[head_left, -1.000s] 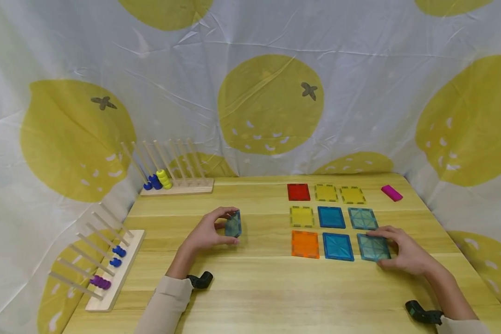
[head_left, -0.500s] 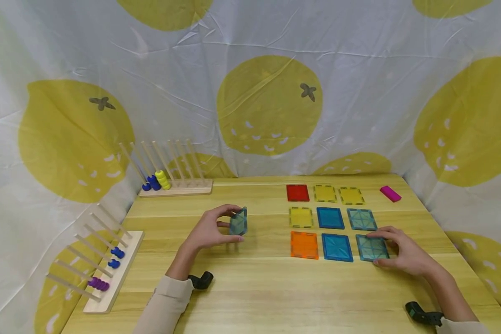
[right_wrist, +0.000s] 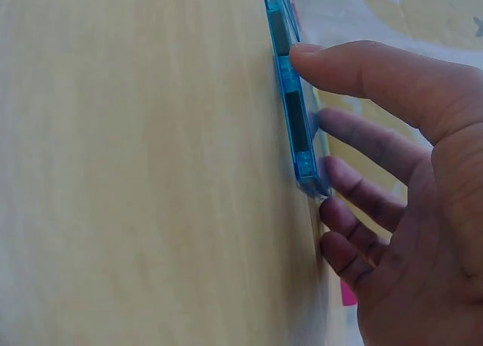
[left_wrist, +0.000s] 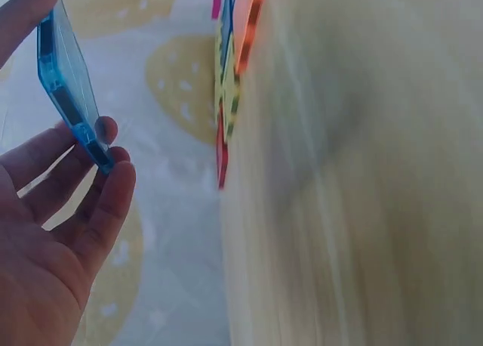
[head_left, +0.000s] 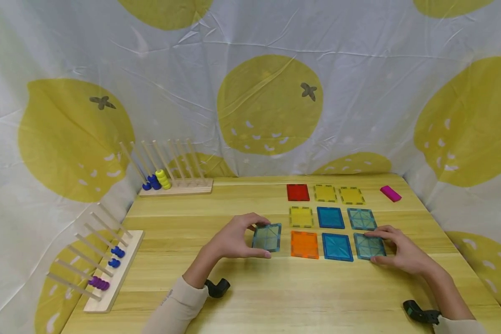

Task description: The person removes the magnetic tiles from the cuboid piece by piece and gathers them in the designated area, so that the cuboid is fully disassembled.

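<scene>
My left hand (head_left: 238, 239) holds a clear light-blue magnetic tile (head_left: 267, 237) by its edges, tilted above the table just left of the orange tile (head_left: 304, 244). In the left wrist view that tile (left_wrist: 69, 97) stands clear of the wood, fingertips at its lower corner. My right hand (head_left: 405, 250) has thumb and fingers at the near and far edges of another clear light-blue magnetic tile (head_left: 368, 246), which lies flat at the front right of the tile grid. The right wrist view shows the thumb on the edge of this tile (right_wrist: 294, 97).
Behind lie a red tile (head_left: 298, 192), yellow tiles (head_left: 325, 193), blue tiles (head_left: 330, 217) and one more light-blue tile (head_left: 361, 219). A magenta block (head_left: 390, 194) sits back right. Two wooden peg racks with beads, one at the back (head_left: 192, 187), one at left (head_left: 118, 269), flank the table.
My left hand has carried its tile rightward, close to the orange tile, and turned it flatter. The right hand has slid its tile slightly left.
</scene>
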A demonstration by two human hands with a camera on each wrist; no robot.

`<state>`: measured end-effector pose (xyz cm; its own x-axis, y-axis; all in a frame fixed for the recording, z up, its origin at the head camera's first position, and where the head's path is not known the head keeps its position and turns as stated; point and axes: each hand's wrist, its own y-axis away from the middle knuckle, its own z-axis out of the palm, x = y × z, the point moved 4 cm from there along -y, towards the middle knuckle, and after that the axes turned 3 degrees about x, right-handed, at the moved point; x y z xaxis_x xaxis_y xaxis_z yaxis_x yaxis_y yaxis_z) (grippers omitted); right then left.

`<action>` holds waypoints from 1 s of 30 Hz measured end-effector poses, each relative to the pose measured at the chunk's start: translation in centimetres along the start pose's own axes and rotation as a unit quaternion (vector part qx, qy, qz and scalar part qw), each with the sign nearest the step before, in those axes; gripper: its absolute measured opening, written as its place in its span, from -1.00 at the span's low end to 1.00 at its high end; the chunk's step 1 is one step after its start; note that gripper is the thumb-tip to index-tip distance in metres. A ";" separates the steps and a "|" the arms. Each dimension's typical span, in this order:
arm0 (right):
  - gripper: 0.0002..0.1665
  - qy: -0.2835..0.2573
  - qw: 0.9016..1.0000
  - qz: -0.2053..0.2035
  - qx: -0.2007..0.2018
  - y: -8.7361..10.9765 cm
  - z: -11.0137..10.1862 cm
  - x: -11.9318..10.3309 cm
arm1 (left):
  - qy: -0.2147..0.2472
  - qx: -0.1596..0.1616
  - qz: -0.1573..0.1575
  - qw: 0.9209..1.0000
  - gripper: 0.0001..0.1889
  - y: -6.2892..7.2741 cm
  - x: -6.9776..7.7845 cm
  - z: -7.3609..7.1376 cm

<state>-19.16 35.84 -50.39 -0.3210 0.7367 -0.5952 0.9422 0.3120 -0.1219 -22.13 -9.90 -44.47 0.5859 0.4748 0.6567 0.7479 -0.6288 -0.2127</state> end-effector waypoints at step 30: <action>-0.26 0.002 1.000 0.012 -0.012 -0.1 -0.2 0.2 | -0.109 -0.124 0.039 0.985 -0.34 -0.5 6.5 10.5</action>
<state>-19.36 36.08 -50.34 -0.2984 0.7467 -0.5945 0.9473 0.3079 -0.0887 -15.39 -0.02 -47.71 0.7120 0.5236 0.4679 0.6147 -0.7869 -0.0549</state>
